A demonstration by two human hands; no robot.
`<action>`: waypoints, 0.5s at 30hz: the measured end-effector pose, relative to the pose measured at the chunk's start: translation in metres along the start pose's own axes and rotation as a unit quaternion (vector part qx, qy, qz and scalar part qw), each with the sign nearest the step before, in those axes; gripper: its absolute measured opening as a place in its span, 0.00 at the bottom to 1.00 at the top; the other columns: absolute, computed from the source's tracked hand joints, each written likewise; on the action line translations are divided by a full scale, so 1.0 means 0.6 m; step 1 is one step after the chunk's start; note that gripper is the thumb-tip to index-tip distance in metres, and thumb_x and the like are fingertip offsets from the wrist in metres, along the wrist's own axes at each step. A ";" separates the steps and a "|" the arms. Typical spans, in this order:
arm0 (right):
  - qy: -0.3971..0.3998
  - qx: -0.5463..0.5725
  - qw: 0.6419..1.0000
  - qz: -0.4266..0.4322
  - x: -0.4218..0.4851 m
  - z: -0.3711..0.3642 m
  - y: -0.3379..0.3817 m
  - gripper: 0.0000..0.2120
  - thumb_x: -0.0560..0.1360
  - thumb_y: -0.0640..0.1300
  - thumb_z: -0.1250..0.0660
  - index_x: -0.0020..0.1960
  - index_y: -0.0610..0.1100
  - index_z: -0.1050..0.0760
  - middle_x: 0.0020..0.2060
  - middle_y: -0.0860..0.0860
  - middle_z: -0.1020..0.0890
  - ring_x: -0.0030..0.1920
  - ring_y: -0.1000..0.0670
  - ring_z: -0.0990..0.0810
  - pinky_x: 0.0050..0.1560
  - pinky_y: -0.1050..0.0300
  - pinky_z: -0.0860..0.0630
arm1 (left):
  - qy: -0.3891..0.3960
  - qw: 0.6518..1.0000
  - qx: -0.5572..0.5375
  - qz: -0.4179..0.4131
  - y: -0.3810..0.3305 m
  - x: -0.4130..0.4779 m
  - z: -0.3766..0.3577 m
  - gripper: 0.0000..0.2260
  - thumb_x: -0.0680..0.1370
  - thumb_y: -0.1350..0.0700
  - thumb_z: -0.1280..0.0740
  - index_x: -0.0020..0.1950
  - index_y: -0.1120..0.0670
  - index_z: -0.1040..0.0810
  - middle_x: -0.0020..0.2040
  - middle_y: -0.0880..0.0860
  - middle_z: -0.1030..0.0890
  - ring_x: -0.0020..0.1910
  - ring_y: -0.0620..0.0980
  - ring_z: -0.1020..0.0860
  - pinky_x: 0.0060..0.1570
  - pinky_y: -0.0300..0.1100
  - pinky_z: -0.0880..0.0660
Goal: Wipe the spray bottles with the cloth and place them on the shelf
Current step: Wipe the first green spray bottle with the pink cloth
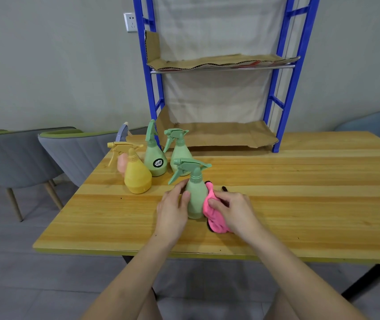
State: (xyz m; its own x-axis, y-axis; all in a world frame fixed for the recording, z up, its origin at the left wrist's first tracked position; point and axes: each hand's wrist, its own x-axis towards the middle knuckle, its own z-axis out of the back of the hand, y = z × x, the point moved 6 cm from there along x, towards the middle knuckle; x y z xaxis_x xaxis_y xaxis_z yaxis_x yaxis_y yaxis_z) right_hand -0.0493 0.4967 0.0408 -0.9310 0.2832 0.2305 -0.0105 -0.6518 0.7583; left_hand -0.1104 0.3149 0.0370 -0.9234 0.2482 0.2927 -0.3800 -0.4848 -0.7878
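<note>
A light green spray bottle [196, 195] stands upright on the wooden table [300, 195], its trigger pointing left. My left hand [173, 211] grips its left side, thumb on the front. My right hand [233, 209] holds a bunched pink cloth [214, 215] and presses it against the bottle's right side. Behind, to the left, stand a yellow bottle [137, 174], two more green bottles [154, 155] [179, 151] and a pink bottle [122, 162] with a bluish-purple sprayer. The blue shelf [283, 88] stands at the table's back, its boards lined with cardboard [226, 135].
Grey chairs with green trim [68, 153] stand left of the table, and another chair back [374, 121] shows at the far right. A wall socket [130, 21] is beside the shelf. The table's near edge runs just below my wrists.
</note>
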 end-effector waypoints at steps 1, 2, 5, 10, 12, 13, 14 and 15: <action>0.004 0.003 1.000 -0.002 -0.001 0.000 0.001 0.12 0.80 0.49 0.26 0.62 0.53 0.15 0.47 0.55 0.11 0.46 0.53 0.15 0.50 0.55 0.20 | 0.004 1.000 -0.008 0.002 -0.001 -0.001 0.000 0.19 0.87 0.48 0.41 0.78 0.46 0.29 0.71 0.47 0.22 0.70 0.50 0.27 0.72 0.58 0.30; 0.003 0.009 1.000 0.003 0.000 0.000 0.007 0.15 0.79 0.49 0.26 0.65 0.53 0.16 0.51 0.55 0.11 0.49 0.55 0.15 0.53 0.57 0.20 | 0.005 1.000 -0.016 0.005 -0.002 -0.001 -0.001 0.19 0.87 0.47 0.40 0.78 0.47 0.29 0.71 0.47 0.22 0.70 0.50 0.27 0.71 0.56 0.30; -0.010 0.058 0.998 0.018 0.007 0.003 0.031 0.23 0.78 0.49 0.25 0.72 0.54 0.22 0.58 0.60 0.14 0.55 0.58 0.16 0.58 0.59 0.19 | 0.004 1.000 -0.020 0.002 -0.004 0.003 0.001 0.20 0.85 0.46 0.36 0.77 0.49 0.27 0.69 0.49 0.24 0.68 0.47 0.26 0.67 0.42 0.31; -0.022 0.096 0.993 0.059 0.002 -0.002 0.055 0.24 0.80 0.43 0.27 0.75 0.51 0.24 0.66 0.60 0.18 0.64 0.62 0.20 0.68 0.63 0.25 | 0.009 1.000 0.000 -0.019 -0.010 0.008 0.004 0.19 0.85 0.49 0.35 0.76 0.51 0.26 0.65 0.50 0.25 0.64 0.46 0.27 0.65 0.39 0.32; -0.016 0.082 0.995 0.050 -0.007 -0.008 0.040 0.24 0.81 0.43 0.27 0.76 0.50 0.25 0.68 0.59 0.20 0.67 0.60 0.22 0.72 0.59 0.26 | 0.011 1.000 0.000 -0.019 -0.009 0.009 0.007 0.20 0.85 0.50 0.35 0.76 0.52 0.26 0.65 0.49 0.25 0.64 0.46 0.26 0.66 0.43 0.29; -0.010 0.073 0.997 0.036 -0.011 -0.011 0.031 0.25 0.81 0.43 0.28 0.76 0.50 0.26 0.70 0.59 0.21 0.68 0.59 0.23 0.73 0.57 0.27 | 0.012 1.000 0.000 -0.021 -0.010 0.010 0.009 0.20 0.85 0.50 0.36 0.77 0.52 0.27 0.65 0.49 0.24 0.64 0.46 0.26 0.66 0.43 0.29; -0.005 0.068 0.997 0.024 -0.015 -0.013 0.021 0.25 0.81 0.43 0.28 0.77 0.50 0.27 0.71 0.57 0.21 0.69 0.58 0.23 0.74 0.55 0.27 | 0.012 1.000 0.000 -0.023 -0.011 0.010 0.010 0.20 0.85 0.50 0.36 0.77 0.53 0.27 0.65 0.49 0.24 0.64 0.47 0.25 0.66 0.43 0.28; 0.002 0.070 0.997 0.013 -0.018 -0.016 0.015 0.25 0.81 0.43 0.28 0.77 0.49 0.27 0.71 0.55 0.21 0.69 0.57 0.23 0.74 0.54 0.27 | 0.011 1.000 -0.004 -0.025 -0.011 0.010 0.012 0.20 0.85 0.51 0.36 0.77 0.52 0.28 0.66 0.50 0.23 0.65 0.47 0.24 0.66 0.44 0.27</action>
State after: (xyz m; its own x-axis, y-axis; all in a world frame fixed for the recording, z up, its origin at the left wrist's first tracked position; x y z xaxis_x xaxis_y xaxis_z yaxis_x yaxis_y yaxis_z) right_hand -0.0427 0.4810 0.0396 -0.9313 0.2650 0.2497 0.0649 -0.5541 0.8299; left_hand -0.1135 0.3134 0.0480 -0.9019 0.2905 0.3195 -0.4249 -0.4647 -0.7769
